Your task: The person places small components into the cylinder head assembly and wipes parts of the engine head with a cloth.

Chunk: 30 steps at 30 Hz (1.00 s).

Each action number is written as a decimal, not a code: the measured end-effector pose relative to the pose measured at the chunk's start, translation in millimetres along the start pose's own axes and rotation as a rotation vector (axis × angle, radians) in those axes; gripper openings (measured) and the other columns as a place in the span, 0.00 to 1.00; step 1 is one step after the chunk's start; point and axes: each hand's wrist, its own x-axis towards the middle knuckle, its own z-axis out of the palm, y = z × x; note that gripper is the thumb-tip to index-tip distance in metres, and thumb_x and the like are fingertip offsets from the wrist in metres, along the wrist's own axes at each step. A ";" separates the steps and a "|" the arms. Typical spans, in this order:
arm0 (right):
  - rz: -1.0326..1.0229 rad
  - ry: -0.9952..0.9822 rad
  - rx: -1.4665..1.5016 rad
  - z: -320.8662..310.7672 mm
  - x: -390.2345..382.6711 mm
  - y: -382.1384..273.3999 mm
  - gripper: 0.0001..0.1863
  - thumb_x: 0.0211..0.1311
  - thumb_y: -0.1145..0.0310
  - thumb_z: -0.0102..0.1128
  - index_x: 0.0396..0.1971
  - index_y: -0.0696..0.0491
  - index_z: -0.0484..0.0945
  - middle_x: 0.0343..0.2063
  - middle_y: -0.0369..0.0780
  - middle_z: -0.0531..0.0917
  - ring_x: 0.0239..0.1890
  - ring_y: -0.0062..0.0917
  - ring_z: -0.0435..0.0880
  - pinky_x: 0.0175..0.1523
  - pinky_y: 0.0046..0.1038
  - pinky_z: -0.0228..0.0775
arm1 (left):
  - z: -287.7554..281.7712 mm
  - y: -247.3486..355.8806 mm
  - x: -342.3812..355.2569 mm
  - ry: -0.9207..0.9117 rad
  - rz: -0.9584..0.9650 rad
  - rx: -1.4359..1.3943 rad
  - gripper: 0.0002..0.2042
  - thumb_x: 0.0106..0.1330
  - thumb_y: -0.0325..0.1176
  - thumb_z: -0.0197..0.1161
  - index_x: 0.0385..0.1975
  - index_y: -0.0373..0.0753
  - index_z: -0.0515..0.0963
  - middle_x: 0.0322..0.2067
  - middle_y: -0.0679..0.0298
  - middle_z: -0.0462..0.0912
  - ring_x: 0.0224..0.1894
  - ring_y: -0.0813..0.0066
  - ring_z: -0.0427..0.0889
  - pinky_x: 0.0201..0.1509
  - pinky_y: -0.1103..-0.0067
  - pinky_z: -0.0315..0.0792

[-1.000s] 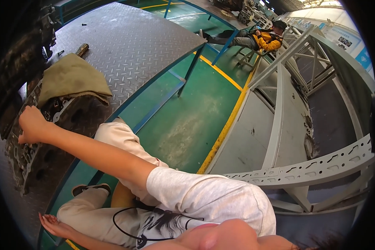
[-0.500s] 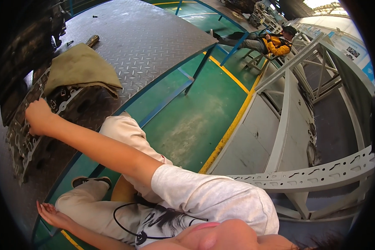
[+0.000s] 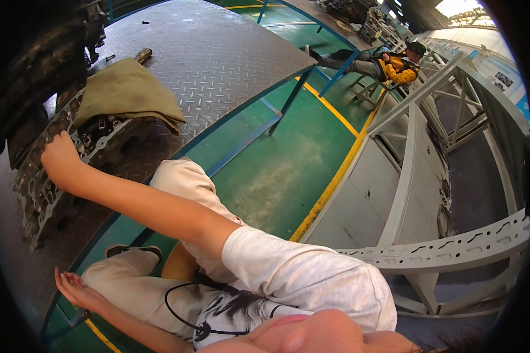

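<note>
The metal engine part [image 3: 95, 157] lies on the steel-plate table [image 3: 218, 44] at the left of the frame, its face pierced with holes and edged by a lighter flange. It appears rigid and is probably heavy; surfaces may be oily and slippery. Suitable hold points would be the solid outer edges, clear of the holes and thin flange.

The right hand [image 3: 63, 157] is bent over the part; its fingertips are hidden, so whether it grips anything cannot be told. The left hand [image 3: 76, 288], lower left, is spread loosely beside the knee, with nothing visible in it.

A folded olive cloth [image 3: 126, 91], soft and light by appearance, covers the part's upper end. A dark machine assembly [image 3: 35, 65] stands at upper left. A grey metal frame [image 3: 403, 176] occupies the right.
</note>
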 end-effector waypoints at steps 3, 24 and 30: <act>0.064 0.066 0.050 21.5 8.1 16.7 0.11 0.39 0.61 0.65 0.25 0.50 0.82 0.29 0.39 0.81 0.38 0.31 0.77 0.45 0.31 0.61 | 7.7 -3.6 -0.8 -0.014 -0.015 -0.010 0.14 0.68 0.32 0.50 0.51 0.34 0.70 0.28 0.68 0.72 0.24 0.85 0.65 0.26 0.88 0.61; 0.041 0.017 0.213 14.9 -1.0 20.0 0.20 0.46 0.49 0.65 0.24 0.53 0.82 0.28 0.40 0.81 0.39 0.32 0.77 0.45 0.31 0.62 | -13.4 -1.7 8.1 0.050 0.037 -0.008 0.17 0.68 0.30 0.51 0.55 0.33 0.67 0.26 0.65 0.71 0.23 0.81 0.64 0.27 0.84 0.62; 0.028 0.029 0.144 22.3 -6.8 16.6 0.18 0.48 0.50 0.63 0.26 0.51 0.83 0.30 0.41 0.80 0.39 0.33 0.73 0.44 0.32 0.58 | -168.7 10.3 85.7 0.538 0.230 0.378 0.21 0.66 0.36 0.50 0.53 0.27 0.65 0.30 0.57 0.78 0.25 0.74 0.73 0.27 0.82 0.66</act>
